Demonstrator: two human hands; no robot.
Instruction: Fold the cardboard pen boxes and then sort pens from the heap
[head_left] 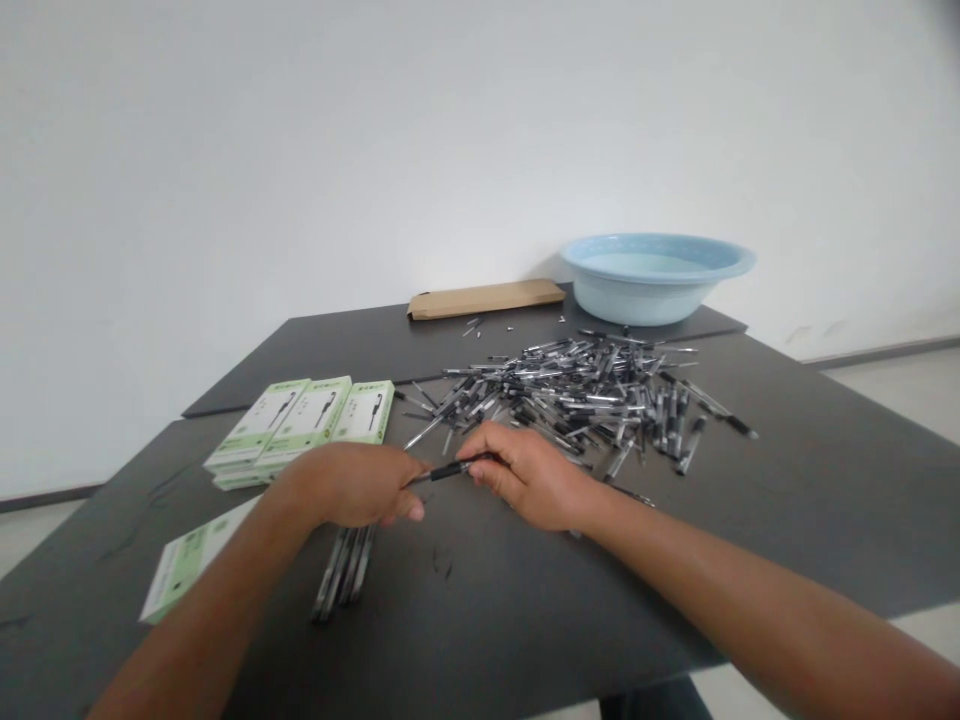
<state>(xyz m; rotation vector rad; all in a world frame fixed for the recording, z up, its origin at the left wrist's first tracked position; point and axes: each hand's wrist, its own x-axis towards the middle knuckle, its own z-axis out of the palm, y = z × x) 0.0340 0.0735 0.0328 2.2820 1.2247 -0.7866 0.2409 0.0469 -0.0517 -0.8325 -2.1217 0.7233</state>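
A black pen (448, 470) spans the gap between my two hands above the table. My left hand (364, 485) is closed round its left end. At its right end, my right hand (529, 475) pinches the dark tip between thumb and fingers. Below my left hand lies a small row of pens (343, 575), partly covered by it. Beyond my right hand spreads a large heap of loose black and clear pens (577, 390).
Stacked green-and-white pen boxes (300, 425) stand at the left, and another box (191, 560) lies nearer, partly behind my left forearm. At the back are a flat cardboard piece (487, 298), several small loose parts and a light-blue basin (652, 285) by the wall.
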